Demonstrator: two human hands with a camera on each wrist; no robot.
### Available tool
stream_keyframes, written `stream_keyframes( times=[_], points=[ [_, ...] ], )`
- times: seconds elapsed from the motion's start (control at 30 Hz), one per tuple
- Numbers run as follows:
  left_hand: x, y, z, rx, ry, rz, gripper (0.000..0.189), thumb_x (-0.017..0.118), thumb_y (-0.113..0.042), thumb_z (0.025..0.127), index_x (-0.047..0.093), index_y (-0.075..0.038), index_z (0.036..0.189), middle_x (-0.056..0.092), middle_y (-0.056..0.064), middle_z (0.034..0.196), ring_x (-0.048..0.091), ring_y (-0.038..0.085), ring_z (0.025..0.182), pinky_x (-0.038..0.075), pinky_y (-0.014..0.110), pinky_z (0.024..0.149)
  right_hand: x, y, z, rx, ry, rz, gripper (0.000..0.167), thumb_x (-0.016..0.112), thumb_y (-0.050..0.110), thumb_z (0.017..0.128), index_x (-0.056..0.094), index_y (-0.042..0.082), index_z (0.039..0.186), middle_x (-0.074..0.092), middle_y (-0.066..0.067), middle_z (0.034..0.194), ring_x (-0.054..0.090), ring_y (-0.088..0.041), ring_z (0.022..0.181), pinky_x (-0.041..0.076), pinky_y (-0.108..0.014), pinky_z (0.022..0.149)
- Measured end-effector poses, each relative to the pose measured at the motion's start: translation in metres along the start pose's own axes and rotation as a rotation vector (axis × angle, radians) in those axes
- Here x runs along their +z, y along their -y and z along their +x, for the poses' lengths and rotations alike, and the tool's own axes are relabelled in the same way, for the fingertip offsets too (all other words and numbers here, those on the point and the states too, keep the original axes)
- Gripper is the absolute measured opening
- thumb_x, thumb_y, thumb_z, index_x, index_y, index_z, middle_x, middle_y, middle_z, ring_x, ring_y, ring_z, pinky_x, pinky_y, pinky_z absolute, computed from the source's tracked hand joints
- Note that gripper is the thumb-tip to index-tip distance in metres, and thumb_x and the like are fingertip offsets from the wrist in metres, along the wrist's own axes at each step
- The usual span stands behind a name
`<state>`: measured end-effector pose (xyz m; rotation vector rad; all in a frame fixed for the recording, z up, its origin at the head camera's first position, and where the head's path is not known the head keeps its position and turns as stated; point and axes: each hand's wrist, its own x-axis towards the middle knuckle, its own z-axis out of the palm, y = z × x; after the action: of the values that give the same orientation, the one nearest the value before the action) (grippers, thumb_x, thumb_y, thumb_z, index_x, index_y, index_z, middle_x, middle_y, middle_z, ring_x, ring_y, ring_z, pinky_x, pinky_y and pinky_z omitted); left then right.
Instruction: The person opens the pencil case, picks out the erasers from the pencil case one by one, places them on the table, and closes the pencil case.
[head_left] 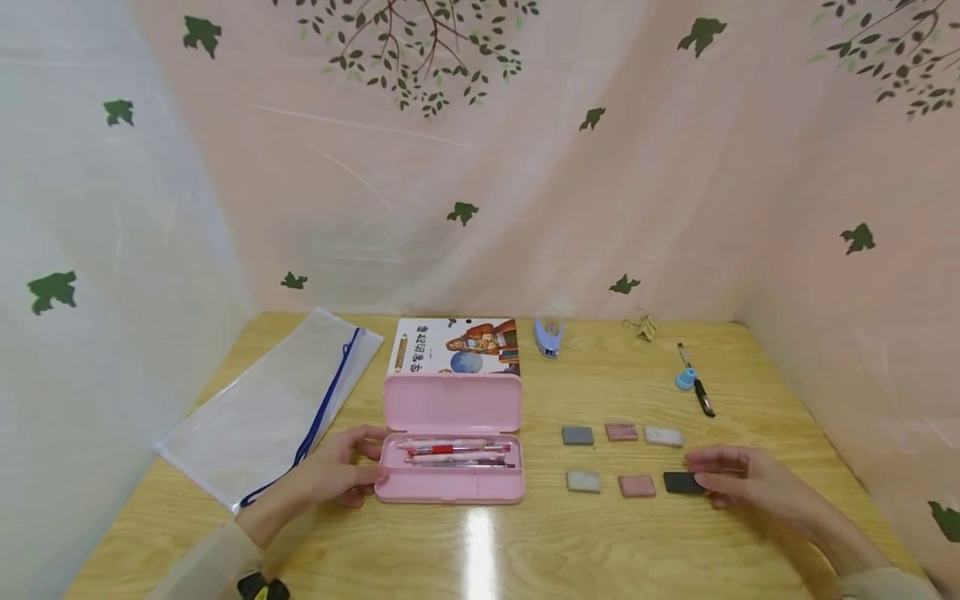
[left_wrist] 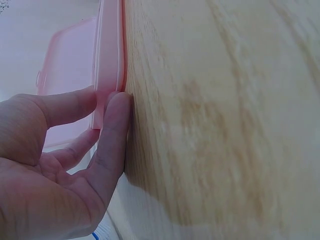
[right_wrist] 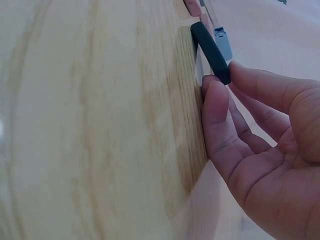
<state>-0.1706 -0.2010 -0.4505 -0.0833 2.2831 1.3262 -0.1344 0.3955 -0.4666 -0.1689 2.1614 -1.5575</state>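
Head view: pink pencil case (head_left: 450, 454), lid open, 3 pens inside; left hand (head_left: 337, 475) steadies its left end. 6 erasers in 2 rows to its right; right hand (head_left: 738, 479) at the black eraser (head_left: 681, 482), nearest row.

Left wrist view: thumb and fingers (left_wrist: 112, 135) pinch the case (left_wrist: 107, 65) edge against the table (left_wrist: 225, 125).

Right wrist view: fingertips (right_wrist: 217, 100) pinch the eraser (right_wrist: 210, 50), which lies flat. Judged step: picking up; next calls for a lift and carry towards the case.
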Motion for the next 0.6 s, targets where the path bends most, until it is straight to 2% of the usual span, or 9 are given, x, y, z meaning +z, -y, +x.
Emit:
stream_keyframes(
  times=[0.27,0.4,0.5,0.6],
  points=[
    [0.001,0.000,0.001,0.005,-0.004,-0.003,0.058,0.081,-0.013,0.088,0.055,-0.013,0.140,0.061,0.009,0.115,0.062,0.023,0.076,0.059,0.040,0.059,-0.001,0.004,-0.002,0.016,-0.003,0.010,0.049,0.061,0.009,0.102,0.043,-0.019,0.138,0.066,-0.016,0.125,0.067,-0.017,0.095,0.060,-0.037,0.076],
    [0.000,-0.001,0.002,0.011,0.005,-0.002,0.060,0.081,-0.014,0.087,0.054,-0.012,0.141,0.061,0.010,0.115,0.063,0.023,0.076,0.059,0.039,0.059,-0.003,0.010,-0.003,0.002,-0.024,-0.065,0.048,0.062,0.011,0.102,0.046,-0.018,0.136,0.065,-0.017,0.121,0.067,-0.016,0.093,0.060,-0.036,0.073],
    [-0.002,-0.001,0.001,0.025,0.021,0.001,0.062,0.081,-0.015,0.088,0.052,-0.012,0.142,0.060,0.010,0.114,0.063,0.023,0.076,0.059,0.039,0.060,-0.003,0.022,-0.003,-0.038,-0.051,-0.125,0.046,0.061,0.012,0.103,0.048,-0.016,0.136,0.063,-0.018,0.119,0.067,-0.017,0.093,0.060,-0.037,0.072],
    [-0.006,-0.001,-0.001,0.045,0.057,0.002,0.067,0.080,-0.016,0.089,0.047,-0.010,0.146,0.058,0.012,0.115,0.063,0.024,0.077,0.060,0.040,0.062,0.001,0.043,-0.002,-0.081,-0.071,-0.156,0.047,0.059,0.013,0.104,0.046,-0.014,0.139,0.061,-0.021,0.122,0.068,-0.018,0.099,0.060,-0.038,0.076]
  ],
)
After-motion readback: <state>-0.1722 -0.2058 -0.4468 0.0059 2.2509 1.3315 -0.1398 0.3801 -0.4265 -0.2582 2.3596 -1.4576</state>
